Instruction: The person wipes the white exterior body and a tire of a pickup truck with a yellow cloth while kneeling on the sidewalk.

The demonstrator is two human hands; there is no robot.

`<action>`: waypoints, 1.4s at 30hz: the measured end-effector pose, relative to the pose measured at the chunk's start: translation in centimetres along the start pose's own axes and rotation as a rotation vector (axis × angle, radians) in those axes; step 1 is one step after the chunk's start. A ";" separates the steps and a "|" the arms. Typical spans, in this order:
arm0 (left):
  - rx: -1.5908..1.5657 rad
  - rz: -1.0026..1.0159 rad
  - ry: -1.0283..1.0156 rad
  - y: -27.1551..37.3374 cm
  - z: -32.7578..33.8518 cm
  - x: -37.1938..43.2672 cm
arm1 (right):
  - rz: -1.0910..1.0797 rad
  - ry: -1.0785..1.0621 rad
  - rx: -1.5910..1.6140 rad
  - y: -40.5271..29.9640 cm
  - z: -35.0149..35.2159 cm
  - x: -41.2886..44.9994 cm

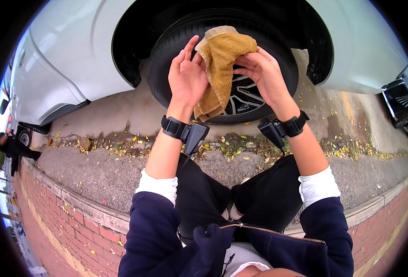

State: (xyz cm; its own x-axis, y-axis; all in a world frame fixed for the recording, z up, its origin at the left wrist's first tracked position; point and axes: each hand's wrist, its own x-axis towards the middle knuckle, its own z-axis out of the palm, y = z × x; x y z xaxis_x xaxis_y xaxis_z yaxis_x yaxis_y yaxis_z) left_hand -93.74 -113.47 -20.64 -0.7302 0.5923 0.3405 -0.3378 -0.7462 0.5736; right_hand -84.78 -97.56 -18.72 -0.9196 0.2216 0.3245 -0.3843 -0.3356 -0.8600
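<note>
A mustard-brown terry cloth point(221, 57) hangs between my hands, in front of a car's wheel. My right hand point(264, 72) grips its right upper edge between thumb and fingers. At the cloth's left edge, my left hand point(188, 76) is turned palm up, with its thumb and index finger raised; the cloth hides some of its fingers, so whether they pinch it is unclear. Behind the cloth are the black tire point(166, 59) and the dark alloy rim point(247, 95) with silver spokes. Each wrist bears a strapped black device.
The white car's body panels point(65, 52) flank the wheel arch. Fallen yellow leaves line the pavement point(114, 173) before my knees. A stone kerb point(86, 209) and red brick paving point(82, 230) lie behind. A person in black point(15, 147) is at far left; another vehicle point(401, 98) stands right.
</note>
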 end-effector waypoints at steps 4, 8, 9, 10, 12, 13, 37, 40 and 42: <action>0.042 -0.255 -0.181 -3.2 -3.4 -3.0 | 0.109 0.146 -0.099 2.3 0.2 -1.2; 0.432 -0.370 -0.178 -5.2 -3.5 -2.8 | 0.131 0.245 -0.114 3.5 -1.5 -1.4; 0.485 -0.406 -0.111 -5.6 -3.2 -2.8 | 0.123 0.265 -0.084 3.6 -1.7 -1.6; 0.469 -0.417 -0.099 -6.0 -3.3 -2.8 | 0.103 0.249 -0.049 3.6 -1.8 -1.5; 0.442 -0.434 -0.082 -6.5 -3.7 -2.5 | 0.073 0.201 0.033 3.2 -1.5 -1.6; 0.529 -0.433 -0.101 -6.7 -3.8 -2.4 | 0.085 0.206 0.028 3.1 -1.1 -1.8; 0.190 -0.334 0.021 -4.7 -6.1 -2.7 | -0.044 -0.012 -0.897 8.3 -2.8 -2.3; 0.478 -0.433 -0.009 -4.4 -6.1 -2.5 | 0.015 0.010 -0.931 8.2 -3.2 -2.4; 0.606 -0.415 -0.030 -4.7 -6.4 -2.6 | 0.170 0.038 -0.698 8.6 -3.8 -1.9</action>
State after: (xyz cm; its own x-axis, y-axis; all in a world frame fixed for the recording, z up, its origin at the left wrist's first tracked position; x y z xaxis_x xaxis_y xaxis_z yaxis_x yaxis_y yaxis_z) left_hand -94.05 -113.46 -28.95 -0.5942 0.8040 0.0208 -0.1889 -0.1646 0.9681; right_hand -86.05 -97.39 -28.22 -0.9537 0.2544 0.1603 -0.0820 0.2927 -0.9527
